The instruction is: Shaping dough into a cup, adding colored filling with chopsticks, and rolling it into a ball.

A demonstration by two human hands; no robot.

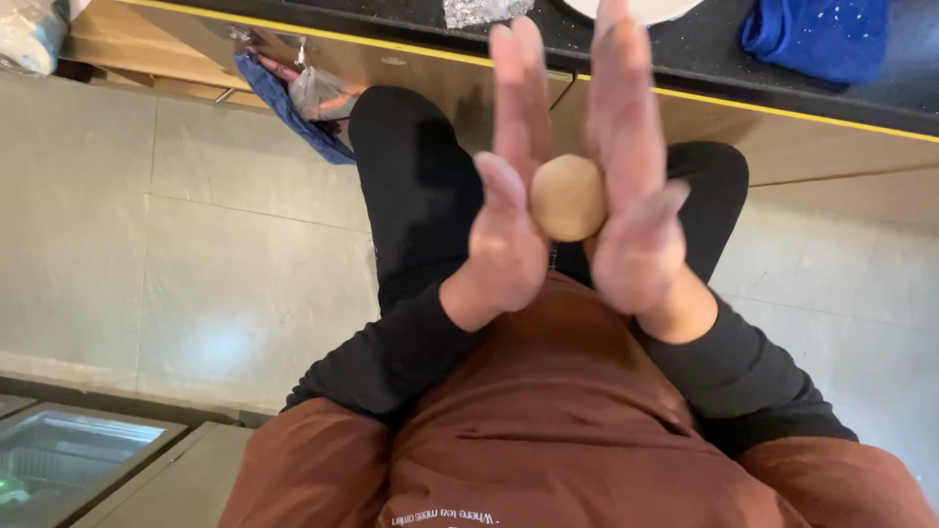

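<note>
hands: 2 [509,210] [631,186]; dough ball: 1 [567,198]; blue cloths: 2 [817,37] [293,112]; foil wad: 1 [484,10]

We seem to be in a kitchen: a dark tabletop [685,49] with a yellow edge over wooden cabinet fronts [782,147], crumpled foil [479,10], a white plate [636,8], a blue cloth [817,34], and pale floor tiles [196,244].
</note>
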